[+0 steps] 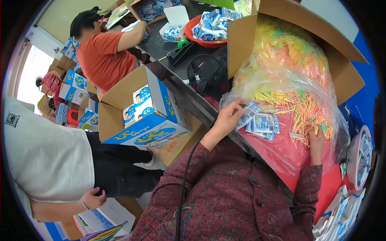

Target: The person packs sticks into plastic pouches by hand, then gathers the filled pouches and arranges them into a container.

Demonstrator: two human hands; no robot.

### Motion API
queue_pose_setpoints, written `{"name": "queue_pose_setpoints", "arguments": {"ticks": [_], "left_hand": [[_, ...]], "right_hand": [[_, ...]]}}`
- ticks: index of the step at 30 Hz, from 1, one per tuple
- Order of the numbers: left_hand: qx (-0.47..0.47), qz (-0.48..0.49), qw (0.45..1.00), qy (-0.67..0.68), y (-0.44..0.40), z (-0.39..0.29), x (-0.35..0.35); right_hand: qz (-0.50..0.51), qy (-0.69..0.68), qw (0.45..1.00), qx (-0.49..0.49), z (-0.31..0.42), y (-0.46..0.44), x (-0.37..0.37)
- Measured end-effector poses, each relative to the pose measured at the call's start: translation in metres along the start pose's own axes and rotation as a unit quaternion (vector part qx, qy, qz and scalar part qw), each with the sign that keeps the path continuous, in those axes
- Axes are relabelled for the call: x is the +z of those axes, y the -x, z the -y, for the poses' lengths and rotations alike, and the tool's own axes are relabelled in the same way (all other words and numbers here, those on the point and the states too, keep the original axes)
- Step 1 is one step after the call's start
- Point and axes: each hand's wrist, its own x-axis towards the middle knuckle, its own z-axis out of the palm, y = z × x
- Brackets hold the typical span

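My left hand (229, 117) pinches the edge of a small clear-and-blue packet (249, 113) at the front edge of the table. Just right of it lie several flat blue-and-white packets (264, 124) on red plastic sheeting (277, 146). My right hand (316, 136) reaches into a loose pile of thin coloured sticks (303, 110), with its fingers closed around the ends of a few sticks. The pile spills from a clear plastic bag (281, 60) full of more yellow, green and orange pieces, inside an open cardboard box (242, 44).
A blue printed carton (157, 130) with small boxes stands left of the table. Beyond are a black fan (205, 72) and a red basin (207, 43) of packets. A pink basket (356, 176) sits at right. One person stands at left; another sits in orange.
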Motion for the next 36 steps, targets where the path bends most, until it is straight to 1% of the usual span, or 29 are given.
{"name": "queue_pose_setpoints", "arguments": {"ticks": [3, 5, 8, 9, 10, 12, 13, 15, 16, 19, 20, 21, 22, 23, 24, 27, 28, 31, 32, 35, 36], "left_hand": [[-0.006, 0.003, 1.000, -0.031, 0.001, -0.003, 0.004], [-0.013, 0.001, 0.999, -0.044, 0.001, -0.003, 0.005], [0.097, -0.024, 0.994, -0.045, 0.001, -0.012, 0.006], [0.095, -0.024, 0.994, -0.043, 0.005, -0.015, 0.006], [0.105, -0.045, 0.993, -0.038, 0.011, -0.020, 0.006], [0.121, -0.085, 0.989, -0.029, 0.020, -0.050, 0.006], [0.116, -0.084, 0.989, -0.027, 0.019, -0.059, 0.005], [0.176, -0.190, 0.964, 0.057, 0.006, -0.071, 0.001], [0.176, -0.190, 0.964, 0.057, -0.001, -0.070, -0.003], [0.104, -0.246, 0.941, 0.209, -0.018, -0.057, -0.009], [0.103, -0.245, 0.941, 0.210, -0.015, -0.054, -0.006], [0.127, -0.216, 0.962, 0.107, -0.011, -0.053, -0.002], [0.150, -0.186, 0.971, 0.003, -0.007, -0.052, 0.003], [0.170, -0.154, 0.968, -0.101, -0.007, -0.051, 0.008], [0.172, -0.155, 0.967, -0.101, -0.009, -0.047, 0.012], [0.105, -0.096, 0.987, -0.072, -0.009, -0.026, 0.025], [0.104, -0.097, 0.987, -0.074, -0.009, -0.018, 0.026], [0.060, -0.099, 0.993, -0.011, -0.014, 0.002, 0.025], [0.058, -0.100, 0.993, -0.014, -0.013, 0.006, 0.026], [0.010, -0.054, 0.998, -0.001, -0.016, 0.014, 0.025], [0.010, -0.058, 0.998, -0.004, -0.016, 0.012, 0.026]], "right_hand": [[-0.010, 0.004, 1.000, -0.008, -0.003, 0.002, 0.000], [0.001, -0.003, 1.000, -0.007, -0.003, 0.001, -0.001], [0.007, -0.010, 1.000, -0.001, -0.005, 0.002, -0.001], [0.006, -0.015, 1.000, 0.003, -0.005, 0.002, -0.001], [0.004, -0.022, 1.000, 0.006, -0.005, 0.001, 0.000], [0.004, -0.028, 1.000, 0.008, -0.007, -0.001, 0.001], [0.005, -0.036, 0.999, 0.008, -0.008, 0.000, 0.001], [0.006, -0.043, 0.999, 0.007, -0.006, -0.001, 0.001], [0.011, -0.035, 0.999, 0.015, 0.001, -0.001, 0.001], [0.017, -0.016, 0.999, 0.039, 0.004, 0.005, -0.003], [0.011, -0.022, 0.999, 0.027, -0.002, 0.005, -0.003], [0.006, -0.030, 0.999, 0.012, -0.006, 0.002, 0.000], [0.000, -0.039, 0.999, -0.003, -0.010, -0.001, 0.002], [0.000, -0.041, 0.999, -0.007, -0.011, -0.003, 0.004], [-0.003, -0.039, 0.999, -0.011, -0.012, -0.004, 0.004], [-0.004, -0.035, 0.999, -0.014, -0.015, -0.002, 0.002], [0.004, -0.036, 0.999, -0.006, -0.012, -0.002, 0.001], [0.021, -0.042, 0.999, 0.014, -0.007, 0.003, -0.001], [0.020, -0.028, 0.999, 0.013, -0.007, 0.005, -0.002], [0.022, -0.007, 1.000, 0.000, -0.005, 0.000, 0.000], [0.023, -0.004, 1.000, 0.002, -0.007, 0.000, -0.001]]}}
